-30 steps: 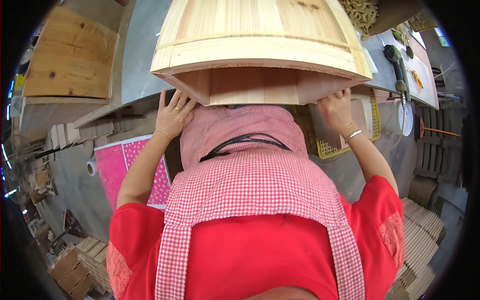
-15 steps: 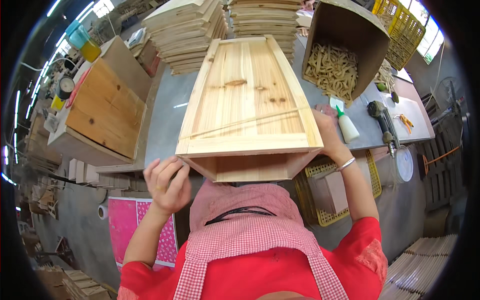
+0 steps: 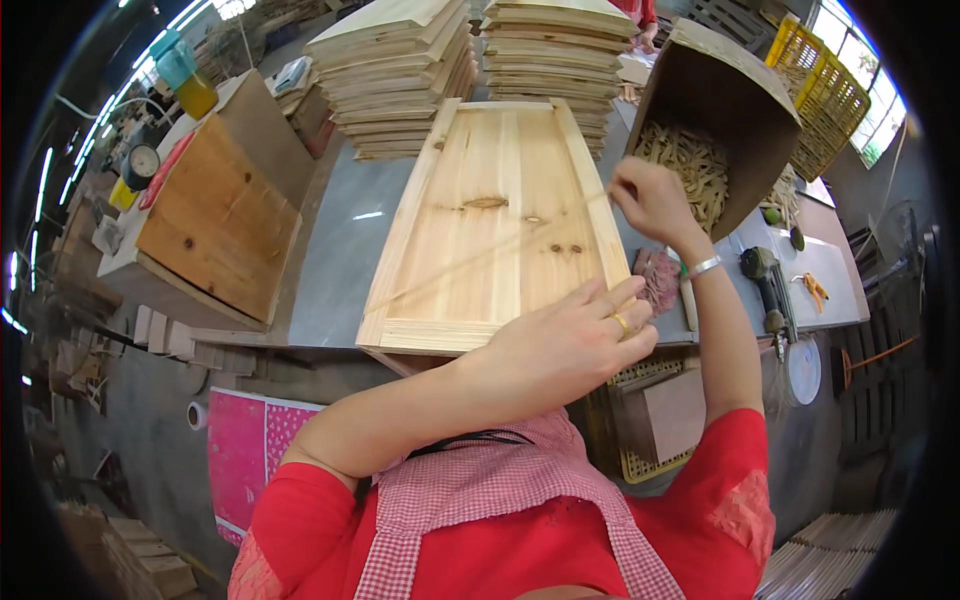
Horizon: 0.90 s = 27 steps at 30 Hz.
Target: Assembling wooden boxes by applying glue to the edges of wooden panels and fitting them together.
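Actually, if we take the whole view as a clock dial, the grey bench [image 3: 335, 230] is the largest thing, spreading from 10 o'clock through 12 to 3. On it lies the pale wooden box [image 3: 490, 220], just off the centre towards 12 o'clock, its framed, knotty face upward and its near end at the bench's edge. A case with a brown wooden side [image 3: 215, 220] stands at 10 o'clock. Behind the box are 2 stacks of panels [image 3: 390, 90], at 11 o'clock and between 12 and 1. A brown bin [image 3: 740, 65] with curled strips [image 3: 685, 165] opens at 2 o'clock.

The left hand [image 3: 580, 335] lies over the box's corner, between 3 and 4 o'clock; in its grip the fingers are slightly apart, and I cannot tell if they press. The right hand [image 3: 650, 200], at 2 o'clock, has its grip folded together beside the box. A power tool [image 3: 765, 280] and orange pliers [image 3: 815, 288] rest at 3 o'clock. A thin band [image 3: 480, 257] runs slantwise over the box towards the right fingers; whether they pinch it, I cannot tell.
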Motion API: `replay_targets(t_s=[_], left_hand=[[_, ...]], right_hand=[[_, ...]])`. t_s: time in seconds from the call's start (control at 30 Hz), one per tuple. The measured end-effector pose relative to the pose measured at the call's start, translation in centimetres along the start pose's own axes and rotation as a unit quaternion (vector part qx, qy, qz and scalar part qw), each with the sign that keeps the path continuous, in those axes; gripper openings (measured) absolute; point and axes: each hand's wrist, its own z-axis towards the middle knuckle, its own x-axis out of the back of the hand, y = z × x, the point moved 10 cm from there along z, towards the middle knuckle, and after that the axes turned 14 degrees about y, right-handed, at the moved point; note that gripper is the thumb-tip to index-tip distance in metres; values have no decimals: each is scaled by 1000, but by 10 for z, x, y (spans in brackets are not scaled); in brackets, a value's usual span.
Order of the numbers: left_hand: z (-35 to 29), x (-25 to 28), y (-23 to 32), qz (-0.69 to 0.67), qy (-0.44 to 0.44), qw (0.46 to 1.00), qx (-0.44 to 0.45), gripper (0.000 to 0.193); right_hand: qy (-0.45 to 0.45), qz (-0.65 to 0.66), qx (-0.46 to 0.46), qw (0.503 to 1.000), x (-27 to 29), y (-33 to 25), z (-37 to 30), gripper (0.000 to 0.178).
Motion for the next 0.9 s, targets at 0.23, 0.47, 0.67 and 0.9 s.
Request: replay_targets(t_s=[0.23, 0.47, 0.67, 0.9], left_hand=[[3, -2, 5, -6, 3, 1000, 5, 33], [-14, 32, 2, -14, 56, 998, 10, 43], [-147, 152, -78, -32, 299, 907, 294, 53], [-223, 104, -112, -299, 294, 807, 417, 61]], right_hand=[[-2, -125, -186, 975, -74, 147, 1, 18], [-208, 27, -182, 961, -51, 71, -6, 29], [-104, 15, 28, 994, 2, -102, 49, 20], [-159, -30, 222, 962, -119, -137, 97, 15]])
